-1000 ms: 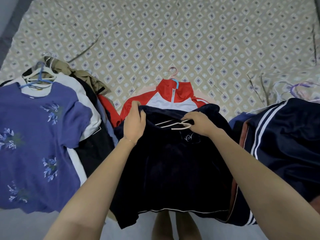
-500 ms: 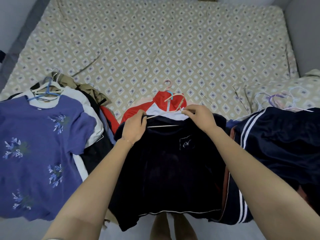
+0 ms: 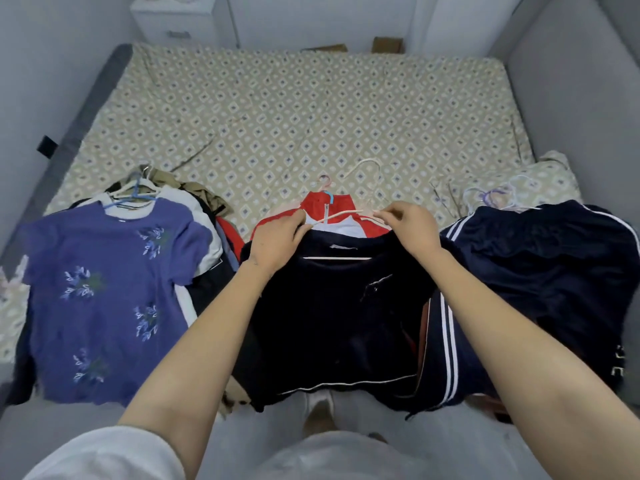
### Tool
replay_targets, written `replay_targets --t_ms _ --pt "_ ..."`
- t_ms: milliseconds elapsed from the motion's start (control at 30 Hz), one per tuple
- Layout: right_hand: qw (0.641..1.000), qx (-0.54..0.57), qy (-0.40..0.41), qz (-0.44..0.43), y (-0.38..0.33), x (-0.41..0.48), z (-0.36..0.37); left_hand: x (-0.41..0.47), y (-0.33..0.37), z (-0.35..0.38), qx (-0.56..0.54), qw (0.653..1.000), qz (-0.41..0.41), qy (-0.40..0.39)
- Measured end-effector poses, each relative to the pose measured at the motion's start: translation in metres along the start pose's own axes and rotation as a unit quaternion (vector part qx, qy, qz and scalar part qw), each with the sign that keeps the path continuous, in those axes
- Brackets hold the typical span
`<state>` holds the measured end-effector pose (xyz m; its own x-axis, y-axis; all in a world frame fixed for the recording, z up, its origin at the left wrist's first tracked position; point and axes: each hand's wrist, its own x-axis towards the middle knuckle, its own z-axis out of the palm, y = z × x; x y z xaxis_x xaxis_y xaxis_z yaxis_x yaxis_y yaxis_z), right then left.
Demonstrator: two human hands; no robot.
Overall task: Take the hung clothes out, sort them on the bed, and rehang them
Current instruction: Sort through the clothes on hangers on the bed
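Diamond-print bed (image 3: 311, 109); left hand (image 3: 277, 242) and right hand (image 3: 412, 230) apart, each tight on thin cream hanger (image 3: 341, 215) above plush navy top (image 3: 329, 323).

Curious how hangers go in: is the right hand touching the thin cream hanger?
Touching. The head view shows the right hand pinching the thin cream hanger's arm.

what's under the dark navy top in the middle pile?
A red-and-white zip-up jacket shows collar and shoulders past the neckline of the dark navy velvety top; a white-striped navy garment sticks out at its right edge. The jacket's body and anything else beneath are covered.
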<state>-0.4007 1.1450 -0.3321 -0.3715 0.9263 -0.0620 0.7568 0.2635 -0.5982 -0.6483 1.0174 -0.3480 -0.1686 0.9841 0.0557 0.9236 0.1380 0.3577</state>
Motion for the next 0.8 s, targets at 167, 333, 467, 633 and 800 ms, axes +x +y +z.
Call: replay_targets --t_ms 167,333,467,633,800 --pt "0.999 -0.003 0.040 -0.026 0.006 -0.070 -0.026 -0.058 0.040 -0.017 0.028 0.999 0.008 0.019" --pt "0.996 0.005 0.079 -0.041 0.004 -0.126 -0.063 -0.109 0.088 -0.036 -0.021 0.998 -0.021 0.063" --pt "0.992 0.022 0.099 -0.069 -0.004 -0.168 -0.092 -0.153 0.123 -0.057 -0.047 0.991 -0.039 0.116" --pt "0.980 0.101 0.134 -0.111 -0.029 -0.199 -0.111 -0.191 0.148 -0.092 -0.081 0.976 -0.048 0.194" --pt "0.966 0.155 0.169 -0.123 -0.065 -0.216 -0.119 -0.212 0.149 -0.138 -0.081 0.965 -0.047 0.246"
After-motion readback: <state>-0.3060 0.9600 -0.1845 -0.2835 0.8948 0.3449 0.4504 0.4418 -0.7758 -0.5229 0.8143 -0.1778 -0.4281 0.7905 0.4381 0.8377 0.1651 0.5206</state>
